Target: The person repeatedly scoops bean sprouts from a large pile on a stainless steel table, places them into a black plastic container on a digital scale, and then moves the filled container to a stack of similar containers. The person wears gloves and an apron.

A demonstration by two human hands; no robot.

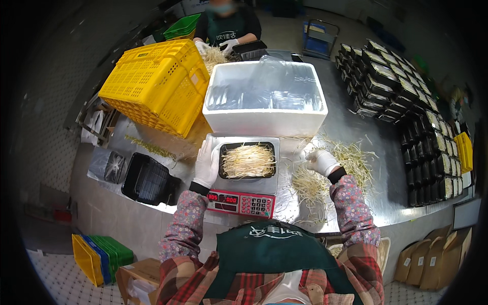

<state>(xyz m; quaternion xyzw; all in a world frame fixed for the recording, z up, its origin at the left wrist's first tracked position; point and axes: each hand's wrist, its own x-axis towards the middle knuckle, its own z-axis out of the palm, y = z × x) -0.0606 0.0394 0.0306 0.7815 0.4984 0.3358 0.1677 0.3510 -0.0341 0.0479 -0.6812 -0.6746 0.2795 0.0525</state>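
Observation:
A black tray filled with bean sprouts rests on the steel platform of a red-fronted scale. My left hand, in a white glove, lies along the tray's left side, its fingers stretched out and holding nothing visible. To the right of the scale, a loose heap of bean sprouts spreads over the steel table. My right hand, also gloved, is over that heap with its fingers curled in. Whatever is in those fingers, if anything, is hidden.
Beyond the scale stands a white foam box lined with clear plastic. Yellow crates are at its left. Empty black trays are stacked nearer left. Many filled trays are piled at right. Across the table, a co-worker's gloved hands handle sprouts.

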